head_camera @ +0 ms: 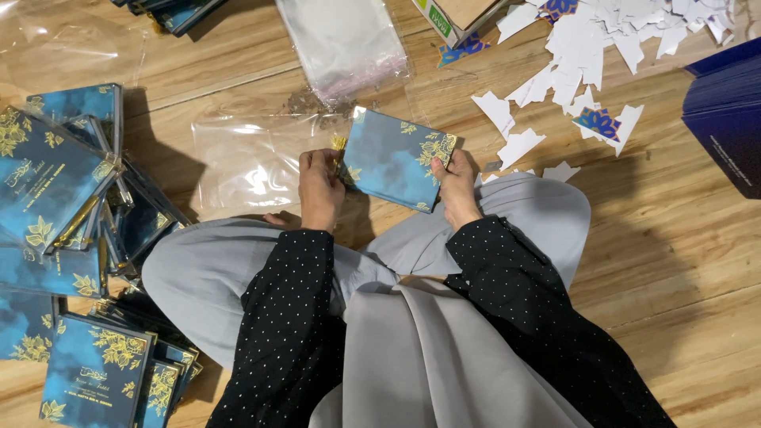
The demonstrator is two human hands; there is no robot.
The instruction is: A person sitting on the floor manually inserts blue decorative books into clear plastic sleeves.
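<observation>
blue card [394,158] between hands [320,184] (both gripping)

both sleeves [285,317] are black with tiny white dots all over, snug at the wrists. pale grey trousers [214,273] cover the legs, and a smooth grey cloth [428,357] drapes down the front. left hand [319,186] and right hand [457,186] are bare.

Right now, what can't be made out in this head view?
- Underside of the blue card: faces away from the camera.
- Left hand fingertips: curled under at the card's edge.
- Dark blue stack: cut by the right edge.
- Cardboard box: cut by the top edge.
- Right hand fingers: behind the card.
</observation>
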